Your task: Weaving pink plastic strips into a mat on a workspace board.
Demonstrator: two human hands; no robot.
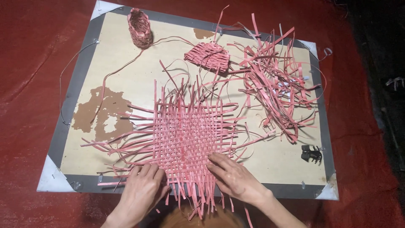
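Pink strip-woven mat (185, 137) flat at centre of board surface (126, 84), loose ends fanning off near edge | left hand (141, 192) fingers curled over lower-left strip ends, apparently pinching | right hand (236, 179) fingers spread flat, pressing weave, gripping nothing | spare strips pile (274, 86) within reach, far right

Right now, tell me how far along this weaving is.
Done: a dense square of crossed strips in the woven mat. In hand: left hand and right hand press its near edge. Left: strip ends stick out loose on every side, and a pile of loose strips lies unused.
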